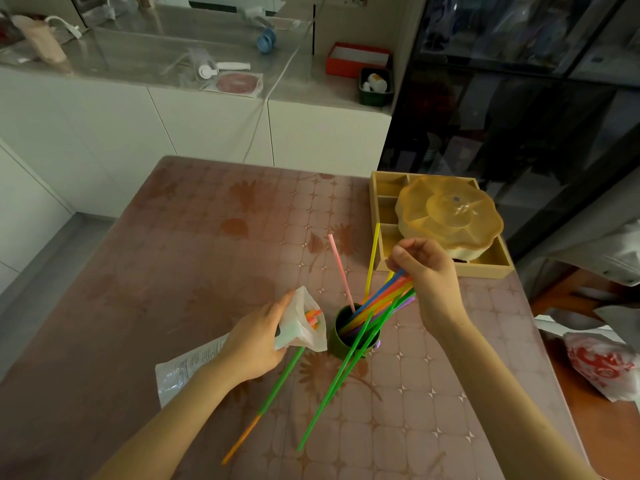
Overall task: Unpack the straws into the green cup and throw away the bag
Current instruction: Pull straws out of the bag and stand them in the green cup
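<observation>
Holds the bag [304, 329], with straw ends in its open mouth, in the curled left grip [256, 341] just beside the green cup [337, 342] on the desk [207, 254], and pinches with the right grip [429, 271] a fan of straws [381, 299] leaning out of that cup, beside long green straws [325, 400] slanting across its front.
</observation>
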### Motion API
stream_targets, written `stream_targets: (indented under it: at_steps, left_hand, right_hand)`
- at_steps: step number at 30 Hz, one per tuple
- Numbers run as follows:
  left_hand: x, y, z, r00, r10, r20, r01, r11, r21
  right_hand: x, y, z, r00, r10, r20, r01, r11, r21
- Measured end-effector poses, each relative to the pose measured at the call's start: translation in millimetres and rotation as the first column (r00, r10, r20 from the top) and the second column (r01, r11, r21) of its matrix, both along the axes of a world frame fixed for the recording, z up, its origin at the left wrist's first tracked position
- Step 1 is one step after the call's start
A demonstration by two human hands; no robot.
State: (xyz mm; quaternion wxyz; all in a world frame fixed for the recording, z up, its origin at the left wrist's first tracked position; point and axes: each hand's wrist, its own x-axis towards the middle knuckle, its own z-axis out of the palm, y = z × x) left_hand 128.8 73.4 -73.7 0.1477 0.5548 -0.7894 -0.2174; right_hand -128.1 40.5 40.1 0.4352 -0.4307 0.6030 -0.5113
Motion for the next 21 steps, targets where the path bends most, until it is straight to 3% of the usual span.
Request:
stream_targets:
  at_steps: [3,5,8,10,16,21]
  left_hand:
    - [-2,1,1,1.000,0.013,0.006,-0.013,1.000,0.023]
    - [-2,1,0,1.000,0.023,0.009,-0.024,0.999,0.032]
    - [1,2,-1,0.998,0.056,-0.003,-0.056,0.997,0.062]
    - [4,2,-2,0.997,0.071,-0.006,-0.070,0.995,0.075]
    - [10,-2,-3,0.996,0.079,-0.031,-0.078,0.996,0.044]
    - [15,-5,-4,0.997,0.073,-0.035,-0.071,0.997,0.039]
  right_hand:
    - [1,-1,-6,0.984,0.059,-0.170,-0.053,0.998,0.041]
    - [-1,-3,-9,0.924,0.079,-0.373,-0.069,0.997,0.040]
    - [-8,-7,-14,0.657,0.104,-0.747,-0.081,0.994,0.068]
    - [-11,-9,-12,0.484,0.146,-0.863,-0.080,0.989,0.123]
    - [-10,-14,8,0.304,0.270,-0.914,-0.295,0.939,0.179]
    - [-1,-22,14,0.260,0.372,-0.891,-0.360,0.894,0.268]
